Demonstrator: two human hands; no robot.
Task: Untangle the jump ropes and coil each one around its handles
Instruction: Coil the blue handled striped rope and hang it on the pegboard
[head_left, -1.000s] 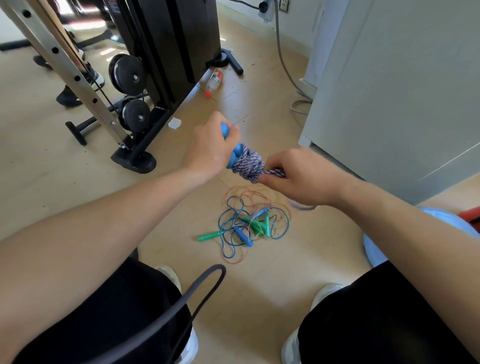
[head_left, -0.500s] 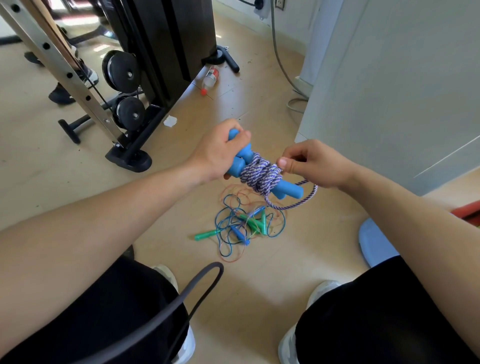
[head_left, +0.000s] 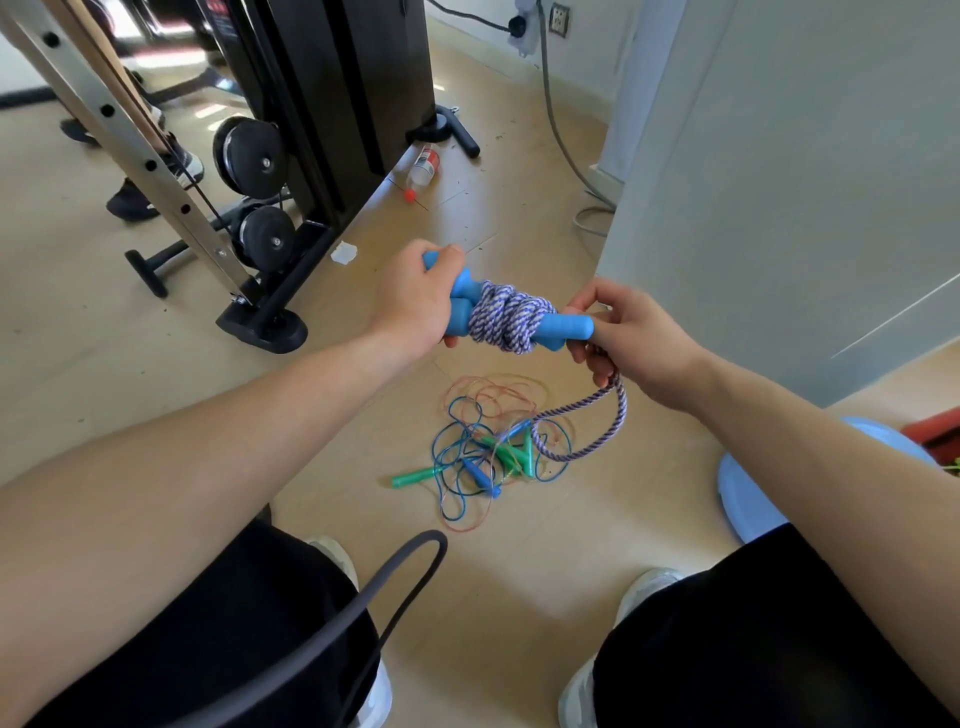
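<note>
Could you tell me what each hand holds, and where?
The left hand grips the blue handles at one end; the right hand holds the loose rope tail near the other end.

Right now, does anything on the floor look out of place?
Yes. A plastic bottle lies on its side beside the black machine, with a small red piece loose near it. A crumpled white scrap sits close by. The thin jump ropes lie in a tangled heap.

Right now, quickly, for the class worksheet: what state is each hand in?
Left hand: closed, gripping the blue handles.
Right hand: closed, pinching the purple-and-white rope by the handles' end.
</note>
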